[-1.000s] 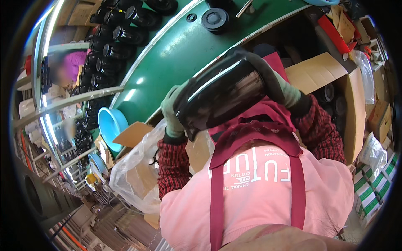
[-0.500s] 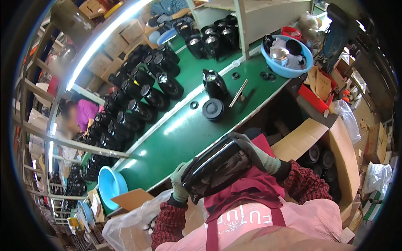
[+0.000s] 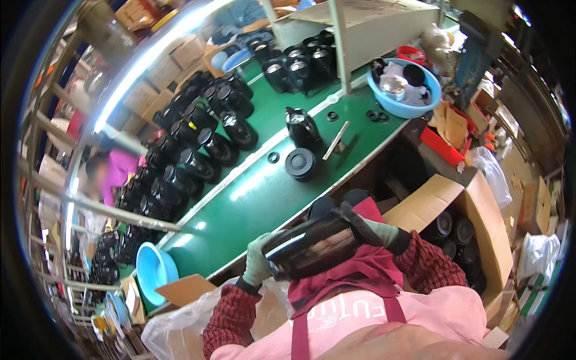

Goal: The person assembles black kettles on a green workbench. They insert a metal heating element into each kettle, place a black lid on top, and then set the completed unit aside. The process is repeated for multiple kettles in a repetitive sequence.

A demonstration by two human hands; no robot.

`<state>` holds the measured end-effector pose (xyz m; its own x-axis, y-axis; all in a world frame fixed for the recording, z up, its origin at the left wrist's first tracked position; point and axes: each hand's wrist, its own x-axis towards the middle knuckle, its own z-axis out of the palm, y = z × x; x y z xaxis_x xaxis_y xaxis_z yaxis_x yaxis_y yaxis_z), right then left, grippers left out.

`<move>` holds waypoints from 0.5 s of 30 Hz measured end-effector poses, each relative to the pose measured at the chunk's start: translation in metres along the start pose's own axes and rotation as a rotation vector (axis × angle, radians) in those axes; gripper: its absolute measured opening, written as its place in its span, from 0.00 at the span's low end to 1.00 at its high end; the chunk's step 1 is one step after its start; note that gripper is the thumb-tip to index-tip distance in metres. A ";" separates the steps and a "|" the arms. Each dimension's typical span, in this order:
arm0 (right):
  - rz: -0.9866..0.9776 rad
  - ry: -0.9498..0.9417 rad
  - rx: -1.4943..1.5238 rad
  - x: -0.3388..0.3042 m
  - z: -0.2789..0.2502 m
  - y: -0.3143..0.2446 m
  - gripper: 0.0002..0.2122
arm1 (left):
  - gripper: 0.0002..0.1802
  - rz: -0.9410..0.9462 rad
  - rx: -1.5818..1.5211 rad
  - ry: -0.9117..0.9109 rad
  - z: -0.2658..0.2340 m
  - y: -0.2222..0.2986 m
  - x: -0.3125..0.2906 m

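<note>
A large glossy black jug (image 3: pixel 312 247) lies on its side in front of my apron, held up between both gloved hands. Around its left end my left hand (image 3: pixel 257 259) is closed. My right hand (image 3: pixel 377 232) grips the other end, where a dark part hides some of the fingers. On the green bench beyond, an open black jug (image 3: pixel 302 126) stands upright. Just nearer than it lies a round black lid (image 3: pixel 300 164). A metal rod (image 3: pixel 336 140) and a small black ring (image 3: pixel 273 158) lie on either side of that lid.
Rows of black jugs (image 3: pixel 198 162) fill the bench's far left. A blue basin (image 3: pixel 414 108) of parts stands at the back right, and another blue basin (image 3: pixel 157 270) at the near left. To my right, an open carton (image 3: pixel 489 222) holds black round pieces.
The black jug in my hands has turned to lie more level, its right end lower. Both hands stay on it. The whole view has shifted slightly.
</note>
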<state>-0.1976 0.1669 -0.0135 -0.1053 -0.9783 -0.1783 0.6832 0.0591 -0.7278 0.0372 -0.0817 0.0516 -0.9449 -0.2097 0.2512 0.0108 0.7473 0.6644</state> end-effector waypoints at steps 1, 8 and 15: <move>-0.335 0.138 -0.319 0.002 0.009 0.014 0.30 | 0.24 -0.233 -0.471 0.010 0.014 -0.035 -0.027; -0.385 0.337 -0.126 0.015 0.025 0.024 0.24 | 0.33 -0.193 -0.203 -0.022 0.026 -0.021 -0.022; 0.214 0.231 0.198 0.014 0.015 0.012 0.33 | 0.31 -0.081 -0.041 -0.120 -0.013 0.004 0.003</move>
<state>-0.1799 0.1508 -0.0144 -0.0899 -0.8761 -0.4737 0.8314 0.1959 -0.5200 0.0384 -0.0882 0.0643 -0.9755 -0.1896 0.1112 -0.0561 0.7039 0.7081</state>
